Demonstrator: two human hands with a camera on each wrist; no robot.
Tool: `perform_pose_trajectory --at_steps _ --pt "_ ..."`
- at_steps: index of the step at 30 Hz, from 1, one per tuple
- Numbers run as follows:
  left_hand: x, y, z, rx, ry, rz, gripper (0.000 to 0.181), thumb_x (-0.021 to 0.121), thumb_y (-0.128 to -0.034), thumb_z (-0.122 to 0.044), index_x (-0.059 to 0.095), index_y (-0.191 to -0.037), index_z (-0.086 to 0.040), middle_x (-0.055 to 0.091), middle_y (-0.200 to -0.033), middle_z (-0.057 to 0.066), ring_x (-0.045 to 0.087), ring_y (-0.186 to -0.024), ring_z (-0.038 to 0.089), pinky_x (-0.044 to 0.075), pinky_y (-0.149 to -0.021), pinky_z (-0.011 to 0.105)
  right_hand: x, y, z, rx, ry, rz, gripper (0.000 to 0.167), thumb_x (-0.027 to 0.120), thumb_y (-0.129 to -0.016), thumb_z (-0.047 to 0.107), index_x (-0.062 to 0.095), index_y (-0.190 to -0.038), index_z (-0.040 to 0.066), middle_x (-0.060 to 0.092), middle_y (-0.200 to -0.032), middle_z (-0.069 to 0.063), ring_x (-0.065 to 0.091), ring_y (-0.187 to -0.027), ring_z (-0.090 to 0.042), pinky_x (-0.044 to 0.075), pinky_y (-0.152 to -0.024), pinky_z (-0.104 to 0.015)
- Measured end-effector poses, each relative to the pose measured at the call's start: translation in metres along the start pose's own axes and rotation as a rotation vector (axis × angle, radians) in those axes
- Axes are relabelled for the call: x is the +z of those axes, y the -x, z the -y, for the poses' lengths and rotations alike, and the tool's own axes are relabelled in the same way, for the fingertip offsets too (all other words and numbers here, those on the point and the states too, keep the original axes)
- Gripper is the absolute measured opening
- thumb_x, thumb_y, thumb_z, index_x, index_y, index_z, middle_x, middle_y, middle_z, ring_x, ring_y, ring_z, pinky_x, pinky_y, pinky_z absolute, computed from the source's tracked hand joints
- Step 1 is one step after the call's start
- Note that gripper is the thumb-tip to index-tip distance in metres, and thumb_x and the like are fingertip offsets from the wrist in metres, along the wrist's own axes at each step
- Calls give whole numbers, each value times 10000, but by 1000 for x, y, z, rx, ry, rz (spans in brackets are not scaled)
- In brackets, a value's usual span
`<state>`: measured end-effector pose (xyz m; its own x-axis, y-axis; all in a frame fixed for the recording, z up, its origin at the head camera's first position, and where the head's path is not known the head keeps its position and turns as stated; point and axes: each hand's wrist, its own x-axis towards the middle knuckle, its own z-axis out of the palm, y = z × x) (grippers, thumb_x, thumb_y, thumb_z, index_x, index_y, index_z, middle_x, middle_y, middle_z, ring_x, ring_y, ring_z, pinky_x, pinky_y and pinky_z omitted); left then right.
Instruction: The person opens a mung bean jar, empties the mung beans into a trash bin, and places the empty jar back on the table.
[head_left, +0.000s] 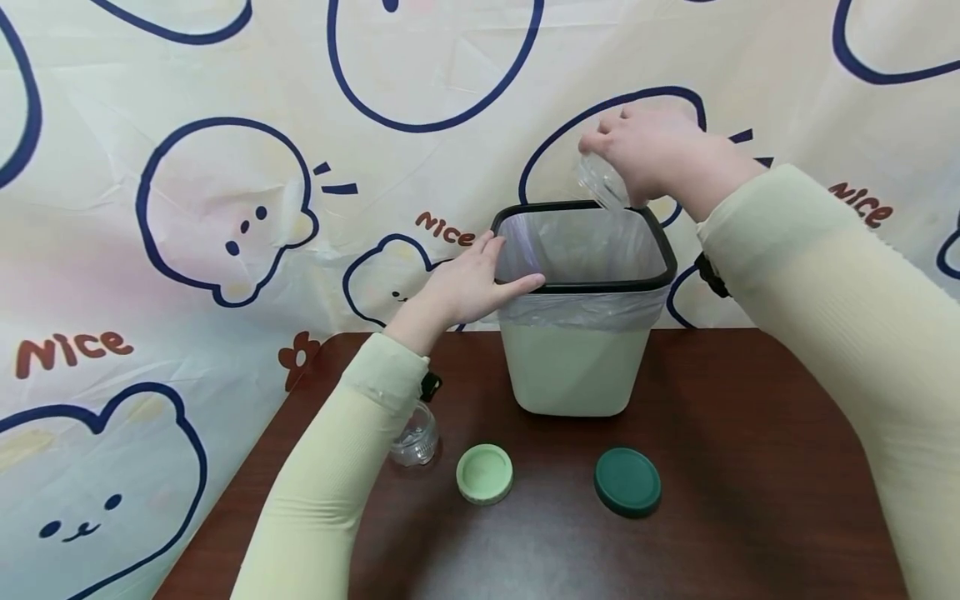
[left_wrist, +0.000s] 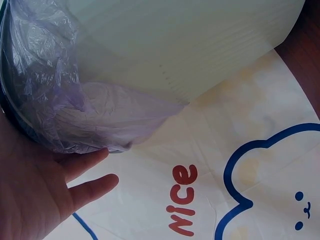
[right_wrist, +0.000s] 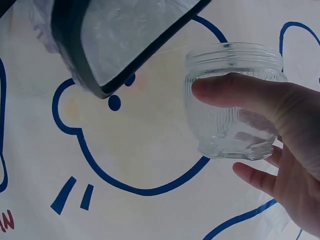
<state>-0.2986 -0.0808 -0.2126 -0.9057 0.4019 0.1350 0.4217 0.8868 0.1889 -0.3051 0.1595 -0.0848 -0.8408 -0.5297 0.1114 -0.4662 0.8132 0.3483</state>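
A clear ribbed glass jar (right_wrist: pixel 235 120) with a threaded, lidless mouth is held by my right hand (head_left: pixel 648 154), its thumb across the side. In the head view the jar is tilted, mouth downward, above the right rear of a pale green trash bin (head_left: pixel 577 367). A thin plastic bag lines the bin, folded over outside beneath its black rim (head_left: pixel 592 288). At the bin's left side my left hand (head_left: pixel 468 283) touches the rim with fingers spread and thumb along the front edge. The left wrist view shows that hand (left_wrist: pixel 40 185) beside the purplish bag liner (left_wrist: pixel 100 115).
On the brown table (head_left: pixel 540 550) lie a light green lid (head_left: pixel 484 473) and a dark green lid (head_left: pixel 627 482). A second glass jar (head_left: pixel 416 437) stands partly behind the left forearm. A cartoon-printed cloth (head_left: pixel 420 167) hangs behind the bin.
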Motion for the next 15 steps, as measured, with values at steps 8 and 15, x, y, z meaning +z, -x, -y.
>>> perform_pose_trajectory --at_steps 8,15 --pt "-2 -2 2 2 -12 -7 1024 340 -843 -809 205 -1545 -76 173 -1589 146 267 -1420 277 325 -1072 492 1 -1 0 -11 0 -72 875 860 -654 34 386 -1389 3 390 -1367 -322 351 -1209 -523 371 -942 -654" --pt "-2 -2 1 -5 10 4 1029 345 -840 -810 200 -1546 -76 164 -1592 144 272 -1418 284 322 -1072 498 0 -6 2 -33 2 -73 883 852 -677 70 367 -1410 -7 395 -1365 -323 355 -1214 -521 361 -968 -635"
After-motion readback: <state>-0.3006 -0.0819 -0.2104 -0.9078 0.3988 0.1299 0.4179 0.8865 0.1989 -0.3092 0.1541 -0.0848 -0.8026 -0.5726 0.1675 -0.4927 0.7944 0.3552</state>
